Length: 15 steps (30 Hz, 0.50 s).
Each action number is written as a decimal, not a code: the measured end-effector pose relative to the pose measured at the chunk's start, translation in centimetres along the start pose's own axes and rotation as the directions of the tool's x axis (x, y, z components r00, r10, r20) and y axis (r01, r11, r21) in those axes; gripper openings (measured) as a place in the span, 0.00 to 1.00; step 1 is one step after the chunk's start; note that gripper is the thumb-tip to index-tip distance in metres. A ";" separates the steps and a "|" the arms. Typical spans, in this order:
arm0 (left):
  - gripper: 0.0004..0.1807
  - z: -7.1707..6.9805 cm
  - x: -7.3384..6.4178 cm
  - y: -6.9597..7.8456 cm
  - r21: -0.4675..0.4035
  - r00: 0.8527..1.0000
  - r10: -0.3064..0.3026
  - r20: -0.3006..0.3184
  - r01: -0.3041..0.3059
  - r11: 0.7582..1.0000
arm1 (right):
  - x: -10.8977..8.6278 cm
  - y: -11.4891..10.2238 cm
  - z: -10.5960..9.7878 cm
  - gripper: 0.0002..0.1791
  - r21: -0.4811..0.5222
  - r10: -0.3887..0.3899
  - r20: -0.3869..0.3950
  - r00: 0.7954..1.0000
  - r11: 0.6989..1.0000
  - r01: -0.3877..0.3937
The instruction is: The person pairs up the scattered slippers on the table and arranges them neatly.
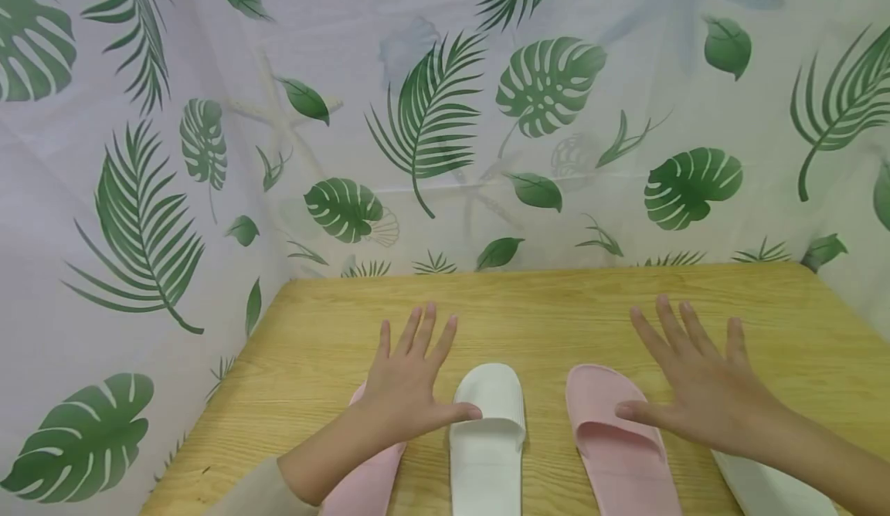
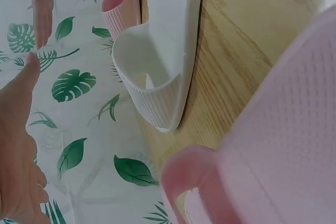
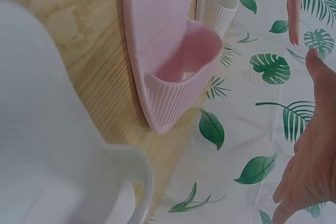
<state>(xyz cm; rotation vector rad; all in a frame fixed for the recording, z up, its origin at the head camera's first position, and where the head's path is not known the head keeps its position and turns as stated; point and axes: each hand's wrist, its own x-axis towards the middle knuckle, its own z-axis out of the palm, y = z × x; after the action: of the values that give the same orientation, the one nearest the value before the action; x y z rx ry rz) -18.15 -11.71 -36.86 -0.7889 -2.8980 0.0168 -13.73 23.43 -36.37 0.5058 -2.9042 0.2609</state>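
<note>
Four slippers would be several: the row on the wooden table alternates pink and white. My left hand (image 1: 406,388) is held with fingers spread above the leftmost pink slipper (image 1: 365,479), partly covering it; its thumb overlaps the edge of a white slipper (image 1: 487,462) in the head view. My right hand (image 1: 712,396), fingers also spread, is over the gap between another pink slipper (image 1: 629,470) and the rightmost white slipper (image 1: 775,489), whose front it hides. Both hands hold nothing. In the wrist views, the left hand (image 2: 18,145) and right hand (image 3: 315,150) hover apart from the slippers.
The yellowish wooden table (image 1: 542,307) extends behind the slippers to a white cloth (image 1: 445,215) printed with green leaves, which hangs at the back and both sides. The slippers' near ends run out of the head view.
</note>
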 end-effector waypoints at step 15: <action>0.59 0.1 -0.9 -1.3 -0.059 0.999 -0.019 -0.030 0.017 0.998 | 0.8 -0.7 1.1 0.61 0.015 -0.013 0.011 1.000 1.000 0.012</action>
<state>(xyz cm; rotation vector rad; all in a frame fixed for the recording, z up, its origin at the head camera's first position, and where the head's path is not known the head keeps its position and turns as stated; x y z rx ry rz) -18.00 -13.26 -37.04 -0.7653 -2.8886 -0.0817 -14.36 22.27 -37.16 0.5293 -2.9106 0.2790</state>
